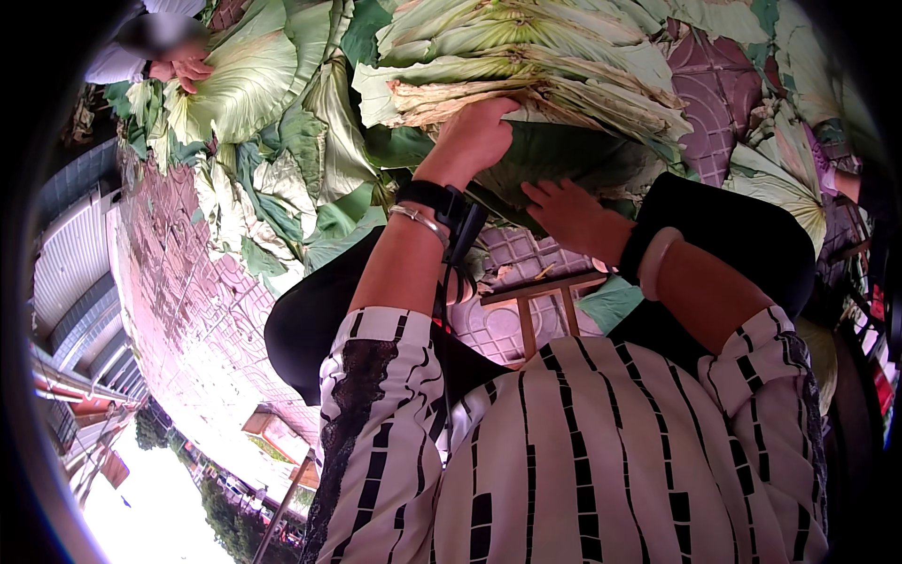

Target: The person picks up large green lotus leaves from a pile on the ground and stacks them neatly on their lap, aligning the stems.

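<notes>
In front of me lies a thick stack of large lotus leaves (536, 70), pale green with dry brown folded edges. My left hand (474, 139) is closed at the near edge of this stack, its fingertips against the browned folds; the exact grip is partly hidden. Below the stack spreads a dark green lotus leaf (564, 155) with its darker face showing. My right hand (568, 216) rests at the near side of that leaf, fingers apart and nothing grasped. A black strap and a bracelet sit on my left wrist, and a band and a bangle on my right.
More loose lotus leaves (249, 70) lie to the left and right on reddish paving (178, 244). A person's hand (181, 71) touches leaves at the upper left. Another person's arm (846, 183) shows at the far right. A wooden stool frame (528, 315) stands between my knees.
</notes>
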